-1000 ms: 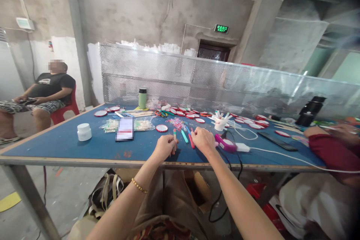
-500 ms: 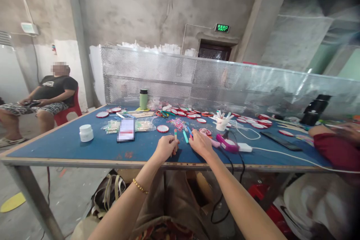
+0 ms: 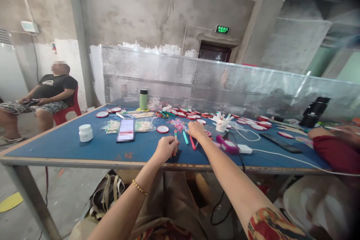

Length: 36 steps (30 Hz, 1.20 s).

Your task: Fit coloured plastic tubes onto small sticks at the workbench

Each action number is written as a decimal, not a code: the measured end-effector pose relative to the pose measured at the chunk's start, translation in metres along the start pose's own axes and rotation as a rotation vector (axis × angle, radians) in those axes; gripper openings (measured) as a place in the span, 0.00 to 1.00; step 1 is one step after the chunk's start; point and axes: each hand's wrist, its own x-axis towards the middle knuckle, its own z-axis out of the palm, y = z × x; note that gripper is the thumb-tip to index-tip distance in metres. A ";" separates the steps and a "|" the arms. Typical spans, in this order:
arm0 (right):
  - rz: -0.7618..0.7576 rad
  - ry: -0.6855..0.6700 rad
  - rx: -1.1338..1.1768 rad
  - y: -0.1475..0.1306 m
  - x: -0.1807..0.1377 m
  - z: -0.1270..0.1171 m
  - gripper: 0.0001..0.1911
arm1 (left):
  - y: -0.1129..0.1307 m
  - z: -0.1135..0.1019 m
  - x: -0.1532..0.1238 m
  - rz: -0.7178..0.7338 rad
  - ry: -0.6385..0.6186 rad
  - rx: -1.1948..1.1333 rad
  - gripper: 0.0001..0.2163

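My left hand is closed round a wooden craft stick, held upright near the table's front edge. Green and red stripes show at its top end. My right hand reaches further over the table, fingers curled down beside a heap of small coloured rubber bands. What its fingertips hold, if anything, is hidden. Between the hands lie a teal marker and a red marker. A round red-rimmed disc lies left of the rubber bands.
Bagged wooden sticks, a white jar and a green bottle stand or lie leftward. Rightward are a white cup of sticks, a purple device, cables and a phone. A co-worker's sleeve is at far right.
My right hand has moved forward and left from beside the markers to the rubber-band heap, uncovering the red marker. My left hand still holds the craft stick in the same place.
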 end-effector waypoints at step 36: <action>-0.158 0.495 1.922 0.009 -0.109 0.024 0.10 | 0.003 0.000 -0.001 -0.016 0.010 -0.040 0.07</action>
